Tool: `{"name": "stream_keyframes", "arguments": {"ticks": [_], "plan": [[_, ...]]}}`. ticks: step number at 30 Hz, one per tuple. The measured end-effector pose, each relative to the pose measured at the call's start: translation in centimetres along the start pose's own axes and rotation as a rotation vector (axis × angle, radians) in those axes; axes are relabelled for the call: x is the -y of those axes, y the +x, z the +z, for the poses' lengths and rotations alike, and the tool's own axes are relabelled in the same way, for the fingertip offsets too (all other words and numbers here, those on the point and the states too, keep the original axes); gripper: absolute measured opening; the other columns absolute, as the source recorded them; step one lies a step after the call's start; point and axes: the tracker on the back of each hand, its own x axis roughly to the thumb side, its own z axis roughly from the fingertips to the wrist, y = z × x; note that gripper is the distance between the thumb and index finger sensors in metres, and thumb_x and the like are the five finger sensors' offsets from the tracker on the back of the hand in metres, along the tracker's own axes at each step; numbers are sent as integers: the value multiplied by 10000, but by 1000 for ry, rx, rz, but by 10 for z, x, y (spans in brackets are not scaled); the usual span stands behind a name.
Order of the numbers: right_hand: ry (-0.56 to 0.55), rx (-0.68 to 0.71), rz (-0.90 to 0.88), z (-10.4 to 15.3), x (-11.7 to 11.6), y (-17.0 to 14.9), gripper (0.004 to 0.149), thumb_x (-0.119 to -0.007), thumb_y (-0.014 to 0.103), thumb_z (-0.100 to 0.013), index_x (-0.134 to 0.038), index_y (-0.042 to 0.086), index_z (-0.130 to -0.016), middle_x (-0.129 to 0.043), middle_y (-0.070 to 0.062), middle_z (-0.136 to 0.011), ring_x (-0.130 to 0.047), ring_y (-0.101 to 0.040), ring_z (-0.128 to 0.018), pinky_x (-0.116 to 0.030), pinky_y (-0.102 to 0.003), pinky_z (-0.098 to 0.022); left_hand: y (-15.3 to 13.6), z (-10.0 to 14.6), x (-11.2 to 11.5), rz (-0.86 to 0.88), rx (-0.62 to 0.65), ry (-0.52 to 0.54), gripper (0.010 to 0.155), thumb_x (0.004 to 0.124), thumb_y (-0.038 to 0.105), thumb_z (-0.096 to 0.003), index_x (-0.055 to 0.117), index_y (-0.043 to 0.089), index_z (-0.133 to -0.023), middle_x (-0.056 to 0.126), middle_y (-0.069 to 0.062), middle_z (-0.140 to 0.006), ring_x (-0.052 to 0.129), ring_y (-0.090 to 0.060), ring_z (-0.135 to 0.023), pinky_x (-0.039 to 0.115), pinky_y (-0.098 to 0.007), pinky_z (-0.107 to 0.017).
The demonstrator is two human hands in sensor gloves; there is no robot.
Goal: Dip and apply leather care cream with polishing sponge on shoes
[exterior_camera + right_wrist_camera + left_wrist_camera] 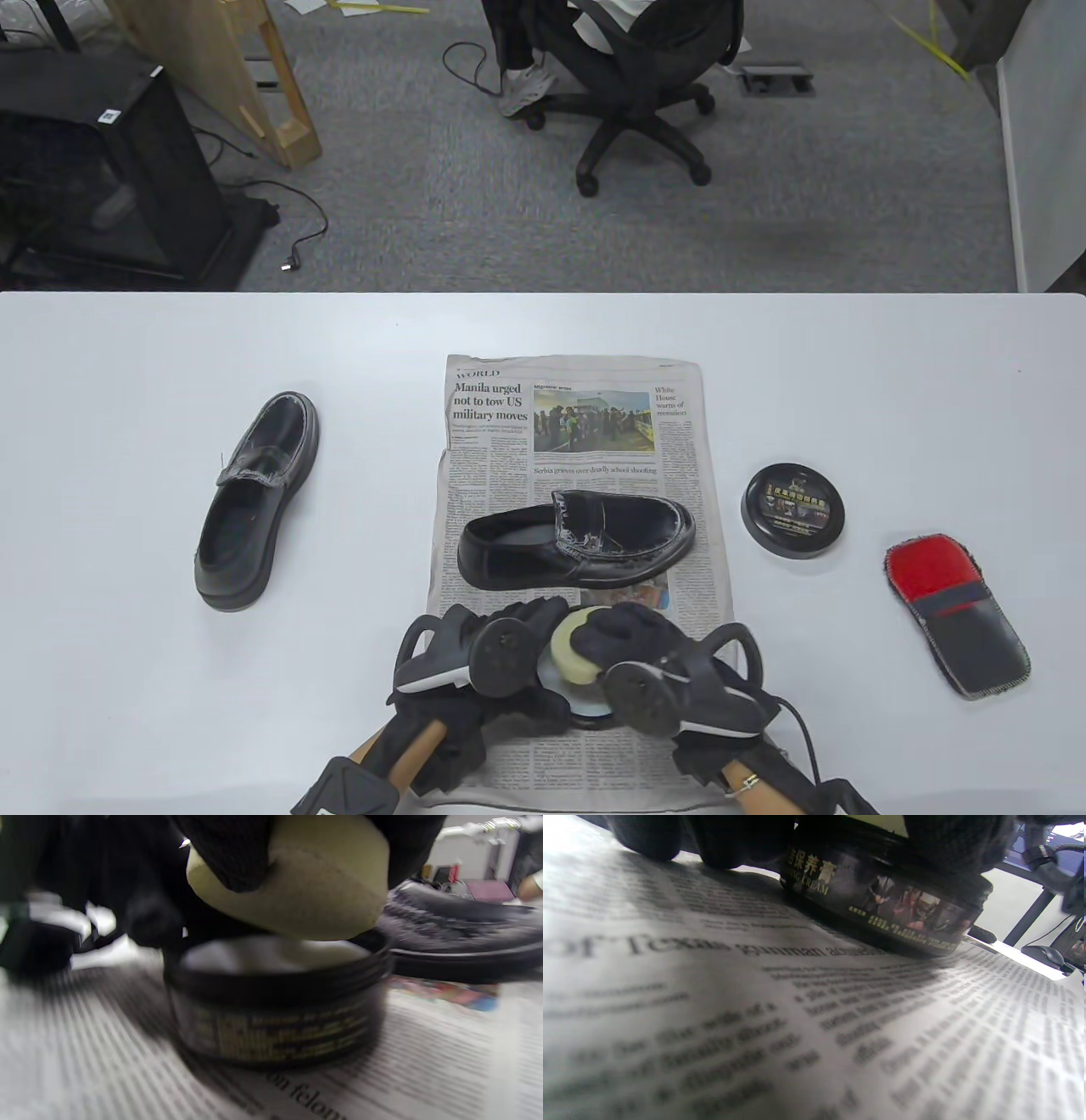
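Note:
An open black cream jar (585,709) stands on the newspaper (577,441) near the table's front edge; the right wrist view shows pale cream (271,952) inside it. My left hand (522,620) curls round the jar's left side, its fingers (649,836) down on the paper beside the jar (882,904). My right hand (598,637) pinches a round yellow sponge (570,655) just over the jar's mouth, the sponge (305,887) at the rim of the jar (275,1018). A black loafer (577,539) lies on the newspaper just beyond my hands, toe to the right.
A second black loafer (254,501) lies on the bare table at the left. The jar's lid (792,509) rests right of the newspaper, with a red and black polishing mitt (954,615) further right. An office chair (636,76) stands beyond the table.

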Motion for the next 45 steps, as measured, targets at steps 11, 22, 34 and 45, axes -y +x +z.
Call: {"name": "stream_keyframes", "arguments": {"ticks": [11,22,34,45], "plan": [[168,55,-9,-15,-15,7,416,-688,253,-588,-596,323,-988,-660,26,-1040,-751,-253,-910,-730,-385,-713,6,-1,-4,-116,-25,-1,1040,687,643,-414,288,89,-1198,501,-222,-1237,549,-466,-1085,545,-690,-718],[209,49,-140,-10,-12,0,422,-709,254,-584,-627,279,-997,-717,-26,-1016,-833,-269,-850,-820,-335,-659,5,-2,-5,-88,-17,-7,1050,704,639,-412,286,79,-1196,492,-235,-1237,534,-480,-1082,545,-689,-717],[-106,-275,-212,14,40,-80,495,-657,284,-608,-543,178,-1079,-718,-110,-1058,-918,-247,-773,-864,-302,-597,-1,18,-78,-193,-94,324,879,681,605,-514,410,136,-1206,516,-219,-1246,557,-469,-1090,565,-664,-737],[-99,-534,70,-27,-12,-129,480,-679,335,-586,-534,315,-1043,-685,28,-1081,-760,-256,-968,-717,-414,-734,-42,-59,-67,-414,-363,125,1041,696,697,-440,294,150,-1229,423,-229,-1283,525,-496,-1114,577,-665,-761]]}}
